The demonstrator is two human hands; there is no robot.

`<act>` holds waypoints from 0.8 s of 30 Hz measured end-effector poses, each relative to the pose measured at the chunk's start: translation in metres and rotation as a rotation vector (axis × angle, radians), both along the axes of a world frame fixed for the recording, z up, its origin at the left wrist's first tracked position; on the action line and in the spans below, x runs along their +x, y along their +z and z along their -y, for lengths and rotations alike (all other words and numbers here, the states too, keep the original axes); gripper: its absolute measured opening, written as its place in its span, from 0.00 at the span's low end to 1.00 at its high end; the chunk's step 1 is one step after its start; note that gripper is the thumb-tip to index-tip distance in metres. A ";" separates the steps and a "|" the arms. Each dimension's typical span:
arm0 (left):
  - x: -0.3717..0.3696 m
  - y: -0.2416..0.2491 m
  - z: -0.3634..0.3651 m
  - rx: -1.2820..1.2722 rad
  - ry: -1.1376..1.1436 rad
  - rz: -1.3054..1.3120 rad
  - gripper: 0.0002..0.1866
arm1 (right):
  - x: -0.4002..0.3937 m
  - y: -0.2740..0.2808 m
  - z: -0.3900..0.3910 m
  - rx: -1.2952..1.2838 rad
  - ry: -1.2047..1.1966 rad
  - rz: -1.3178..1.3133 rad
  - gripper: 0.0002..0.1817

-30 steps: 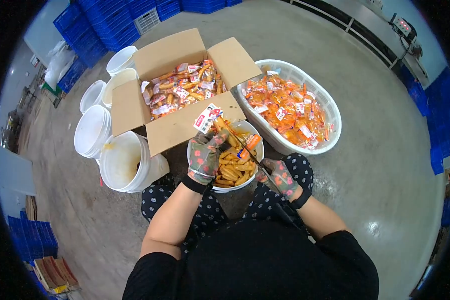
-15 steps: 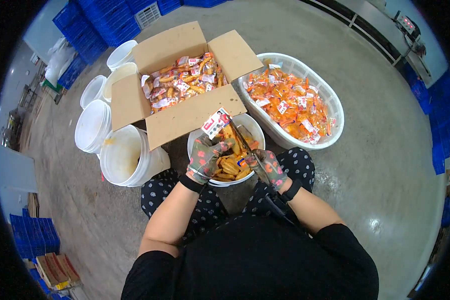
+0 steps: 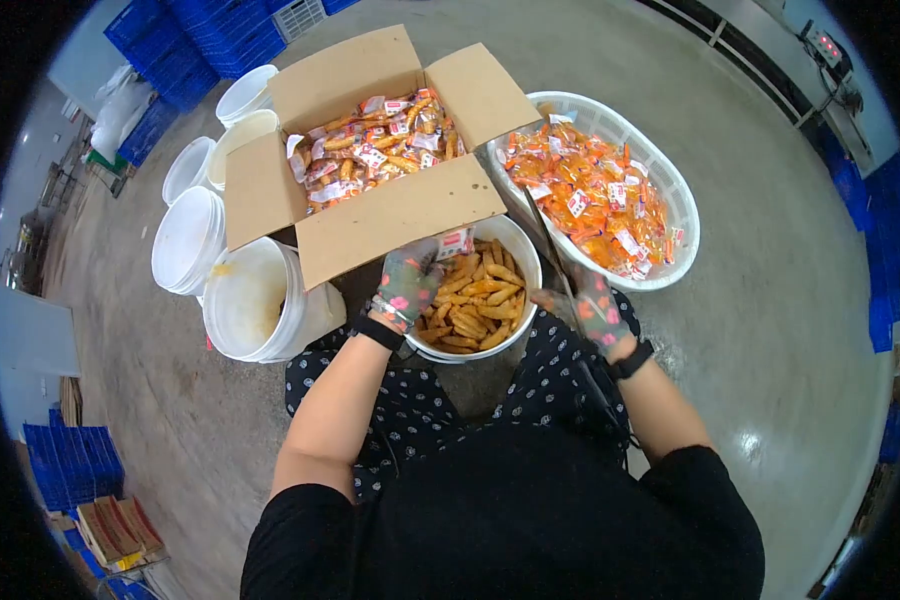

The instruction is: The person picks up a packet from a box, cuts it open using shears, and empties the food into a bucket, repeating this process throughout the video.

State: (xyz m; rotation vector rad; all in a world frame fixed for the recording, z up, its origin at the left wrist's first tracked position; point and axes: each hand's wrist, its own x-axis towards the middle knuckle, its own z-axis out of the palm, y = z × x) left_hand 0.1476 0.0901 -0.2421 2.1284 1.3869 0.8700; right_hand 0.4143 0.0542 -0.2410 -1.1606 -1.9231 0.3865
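My left hand (image 3: 408,284), in a flowered glove, is closed on a plastic packet (image 3: 455,243) with a red and white label, over the left rim of a white bucket. Brown, finger-shaped food pieces (image 3: 480,300) fill that bucket (image 3: 533,262). To the right of the bucket, my right hand (image 3: 592,308), gloved too, holds a long dark tool (image 3: 552,240), perhaps tongs, whose tips point up toward the basket. Behind the bucket stands an open cardboard box (image 3: 400,232) full of labelled packets (image 3: 370,150).
A white oval basket (image 3: 682,205) with orange packets (image 3: 590,195) stands at the back right. White buckets (image 3: 188,240) are grouped on the left. Blue crates (image 3: 70,465) lie at the far left, with more stacked at the back.
My hands have moved apart, the right one rightward with the tool. The packet in my left hand has dropped lower, near the bucket's rim, and the food in the bucket shows more fully.
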 end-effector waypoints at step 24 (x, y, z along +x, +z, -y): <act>-0.170 0.062 -0.185 -0.227 0.190 -0.403 0.09 | 0.103 0.036 -0.066 -0.141 -0.500 0.022 0.18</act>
